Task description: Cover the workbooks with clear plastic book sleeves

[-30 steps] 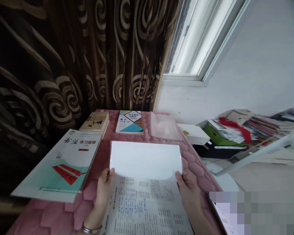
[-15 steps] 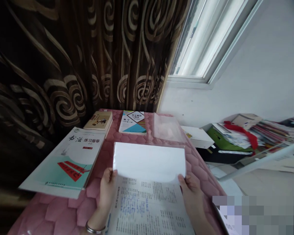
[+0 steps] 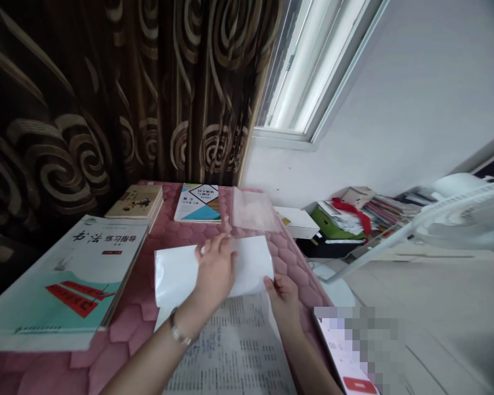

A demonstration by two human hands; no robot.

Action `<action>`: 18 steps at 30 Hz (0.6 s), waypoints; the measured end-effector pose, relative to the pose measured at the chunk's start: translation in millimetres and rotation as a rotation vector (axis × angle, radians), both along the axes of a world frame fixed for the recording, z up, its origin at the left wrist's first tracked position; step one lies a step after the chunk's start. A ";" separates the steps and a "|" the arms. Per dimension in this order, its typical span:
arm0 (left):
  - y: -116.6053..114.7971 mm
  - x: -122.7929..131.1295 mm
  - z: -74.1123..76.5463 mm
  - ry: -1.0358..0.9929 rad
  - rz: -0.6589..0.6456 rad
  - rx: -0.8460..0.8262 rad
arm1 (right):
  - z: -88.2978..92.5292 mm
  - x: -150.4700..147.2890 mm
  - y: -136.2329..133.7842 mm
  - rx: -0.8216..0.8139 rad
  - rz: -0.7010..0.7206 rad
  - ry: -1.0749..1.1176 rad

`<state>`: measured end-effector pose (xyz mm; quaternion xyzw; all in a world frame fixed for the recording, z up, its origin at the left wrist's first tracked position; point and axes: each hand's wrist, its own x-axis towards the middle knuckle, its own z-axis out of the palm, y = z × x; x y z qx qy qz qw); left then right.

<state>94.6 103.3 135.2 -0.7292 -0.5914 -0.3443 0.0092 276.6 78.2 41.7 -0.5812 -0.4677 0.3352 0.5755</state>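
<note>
A white glossy sheet [image 3: 177, 274] lies folded back over the top of an open printed workbook [image 3: 234, 351] on the pink quilted table [image 3: 135, 304]. My left hand [image 3: 214, 270] lies flat on the middle of the white sheet, fingers stretched forward, a bracelet on its wrist. My right hand [image 3: 284, 296] pinches the sheet's lower right corner beside the workbook's edge.
A large teal-and-white calligraphy book [image 3: 66, 280] lies at the left. Behind stand a small tan book [image 3: 135, 200], a maths book [image 3: 198, 202] and a clear plastic sleeve [image 3: 252, 209]. A dark patterned curtain hangs behind. A white fan [image 3: 469, 216] and piled books [image 3: 374, 211] are at the right.
My left hand left the sheet's left edge and moved onto its middle, pressing flat. The view swung right, bringing the fan into sight. My right hand kept its corner.
</note>
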 end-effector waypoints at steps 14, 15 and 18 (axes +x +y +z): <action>86.6 32.5 20.1 0.044 -0.100 -0.452 | -15.0 16.8 -5.4 -0.132 -0.048 0.092; 87.2 31.4 18.9 0.041 -0.095 -0.452 | -14.5 16.4 -2.9 -0.133 -0.056 0.113; 89.8 28.2 15.8 0.033 -0.080 -0.455 | -14.2 16.0 4.4 -0.127 -0.077 0.152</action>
